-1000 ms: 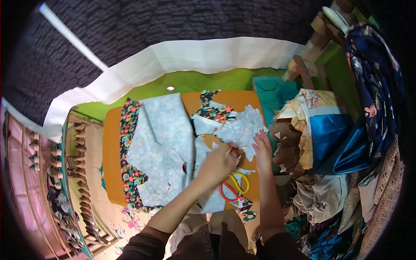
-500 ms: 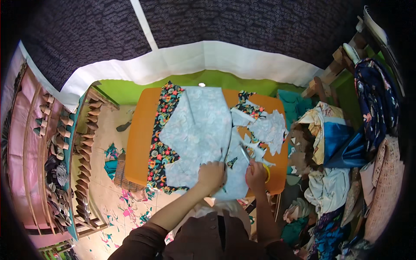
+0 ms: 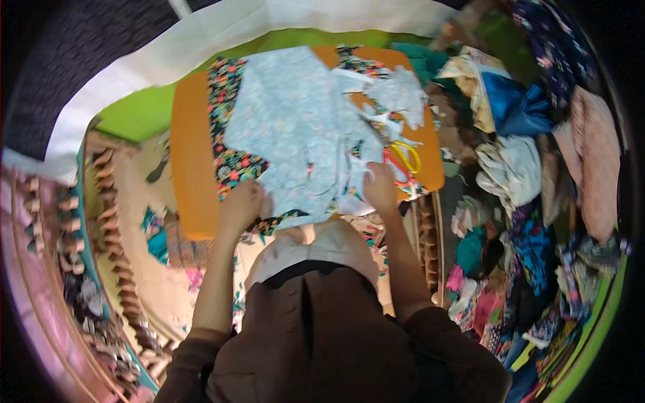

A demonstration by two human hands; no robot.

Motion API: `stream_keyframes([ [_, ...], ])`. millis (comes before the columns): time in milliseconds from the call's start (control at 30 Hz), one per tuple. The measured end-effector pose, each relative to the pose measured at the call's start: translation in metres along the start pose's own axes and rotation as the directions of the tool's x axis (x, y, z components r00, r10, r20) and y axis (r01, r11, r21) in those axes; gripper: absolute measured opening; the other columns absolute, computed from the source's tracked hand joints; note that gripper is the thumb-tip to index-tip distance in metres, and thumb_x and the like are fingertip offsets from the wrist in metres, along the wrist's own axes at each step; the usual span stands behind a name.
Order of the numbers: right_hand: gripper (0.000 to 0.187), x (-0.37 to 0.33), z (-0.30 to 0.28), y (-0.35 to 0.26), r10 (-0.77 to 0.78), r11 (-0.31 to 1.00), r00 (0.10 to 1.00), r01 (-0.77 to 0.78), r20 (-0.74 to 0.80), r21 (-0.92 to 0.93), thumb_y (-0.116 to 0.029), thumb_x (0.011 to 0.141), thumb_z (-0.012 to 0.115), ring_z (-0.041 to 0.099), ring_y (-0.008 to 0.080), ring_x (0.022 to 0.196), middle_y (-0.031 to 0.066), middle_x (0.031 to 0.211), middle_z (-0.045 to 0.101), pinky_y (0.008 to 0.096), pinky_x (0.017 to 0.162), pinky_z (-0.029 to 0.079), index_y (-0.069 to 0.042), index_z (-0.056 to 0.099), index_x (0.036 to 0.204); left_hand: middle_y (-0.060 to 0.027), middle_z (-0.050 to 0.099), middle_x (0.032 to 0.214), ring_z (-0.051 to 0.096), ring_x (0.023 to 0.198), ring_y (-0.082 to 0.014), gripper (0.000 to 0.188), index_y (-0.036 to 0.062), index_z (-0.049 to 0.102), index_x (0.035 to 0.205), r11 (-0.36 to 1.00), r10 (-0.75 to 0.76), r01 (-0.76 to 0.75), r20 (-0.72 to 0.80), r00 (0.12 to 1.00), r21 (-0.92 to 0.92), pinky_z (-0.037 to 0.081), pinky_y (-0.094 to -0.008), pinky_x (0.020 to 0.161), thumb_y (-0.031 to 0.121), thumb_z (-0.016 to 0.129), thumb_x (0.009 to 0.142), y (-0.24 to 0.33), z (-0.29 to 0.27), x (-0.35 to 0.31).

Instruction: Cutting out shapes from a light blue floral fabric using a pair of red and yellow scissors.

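- moved since half a second ago: scissors [image 3: 407,160] are out of my right hand [image 3: 381,188]; they lie at the right side of the orange table [image 3: 189,154], yellow and red handles just beyond my knuckles, blades toward upper left.
- left hand [image 3: 242,203] has shifted from the near right part of the pale blue cloth [image 3: 285,127] to its near left edge, by the dark floral border [image 3: 225,97].
- left fingers curled in; blurred, can't tell if they grip fabric.
- right fingers bunched narrow over pale fabric beside the scissors; can't tell if they pinch it.
- pale blue cloth spread over mid table, near edge close to my lap.
- cut scraps [image 3: 398,91] at far right, past the scissors.
- shiny blue fabric [image 3: 514,104] beyond the table, right.
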State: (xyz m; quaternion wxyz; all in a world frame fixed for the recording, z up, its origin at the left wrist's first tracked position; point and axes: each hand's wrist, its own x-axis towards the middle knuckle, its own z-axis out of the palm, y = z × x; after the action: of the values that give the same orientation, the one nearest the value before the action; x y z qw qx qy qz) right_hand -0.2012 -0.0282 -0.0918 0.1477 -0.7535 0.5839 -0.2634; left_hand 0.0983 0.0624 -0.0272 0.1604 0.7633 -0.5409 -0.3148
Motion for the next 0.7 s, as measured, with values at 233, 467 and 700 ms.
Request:
stream_keyframes([
  [233,0.021,-0.027,0.006,-0.026,0.082,0.996,0.994,-0.078,-0.075,0.054,-0.005,0.069,0.056,0.049,0.0336,0.083,0.0179,0.085,0.052,0.0413,0.074,0.039,-0.001,0.055,0.09,-0.0168,0.059,0.08,0.058,0.074,-0.0302,0.026,0.0019,0.055,0.089,0.994,0.091,-0.093,-0.05,0.995,-0.051,0.045,-0.0375,0.064,0.025,0.052,0.078,-0.046,-0.001,-0.018],
  [467,0.02,-0.028,0.008,-0.062,0.173,0.961,0.985,-0.171,0.007,0.216,-0.011,0.076,0.054,0.053,0.0256,0.074,0.0138,0.08,0.053,0.0324,0.065,0.043,-0.001,0.055,0.093,-0.0177,0.059,0.083,0.058,0.075,-0.0295,0.027,0.0026,0.057,0.09,0.982,0.107,-0.099,0.036,0.994,-0.16,0.045,-0.0376,0.066,0.025,0.051,0.076,-0.024,0.015,-0.013],
  [700,0.062,-0.016,0.034,-0.106,0.144,0.974,0.987,-0.155,-0.077,-0.164,-0.029,0.064,0.069,0.055,0.0271,0.075,0.0142,0.081,0.056,0.0353,0.069,0.045,-0.001,0.043,0.113,-0.0125,0.06,0.083,0.058,0.072,-0.0201,0.033,-0.0014,0.053,0.099,0.825,0.17,-0.001,0.247,0.954,-0.565,0.045,-0.0306,0.065,0.024,0.053,0.078,0.01,0.063,0.015],
])
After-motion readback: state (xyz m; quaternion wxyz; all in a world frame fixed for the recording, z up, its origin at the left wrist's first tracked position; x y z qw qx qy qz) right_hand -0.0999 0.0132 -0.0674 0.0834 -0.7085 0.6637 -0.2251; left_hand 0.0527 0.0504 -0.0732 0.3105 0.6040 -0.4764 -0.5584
